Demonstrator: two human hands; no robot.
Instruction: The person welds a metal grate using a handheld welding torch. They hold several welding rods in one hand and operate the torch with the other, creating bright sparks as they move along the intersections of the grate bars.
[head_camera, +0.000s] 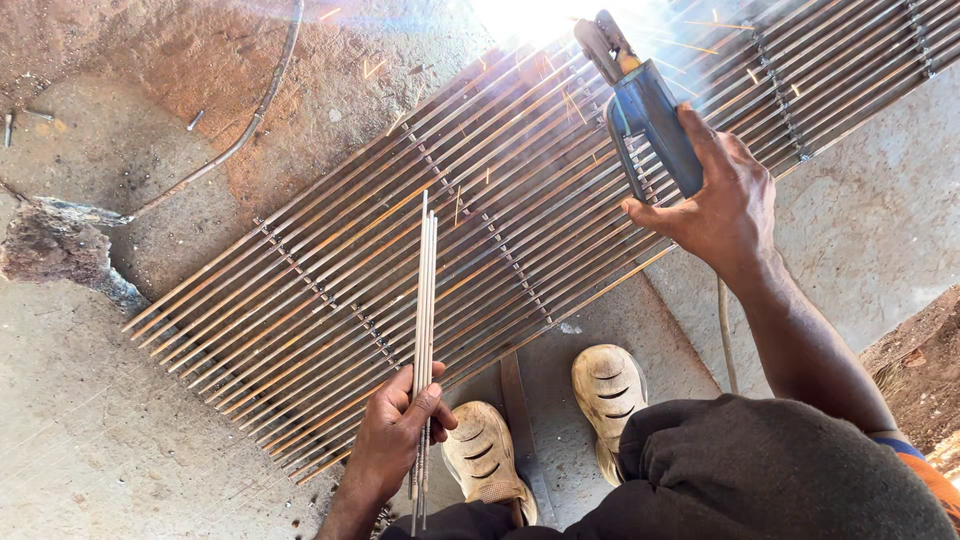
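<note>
The right hand, in the upper right of the frame, has its grip clamped around a blue electrode holder, fingers wrapped over its handle. The holder's tip points toward the top centre, where a white glare and flying sparks hide the contact point. The left hand, at lower centre, has its grip closed around a bundle of thin welding rods, which rise straight up over a rusty metal grille lying slantwise on the concrete floor. Two worn pale shoes stand at the grille's lower edge. The grille's upper right end runs out of frame.
</note>
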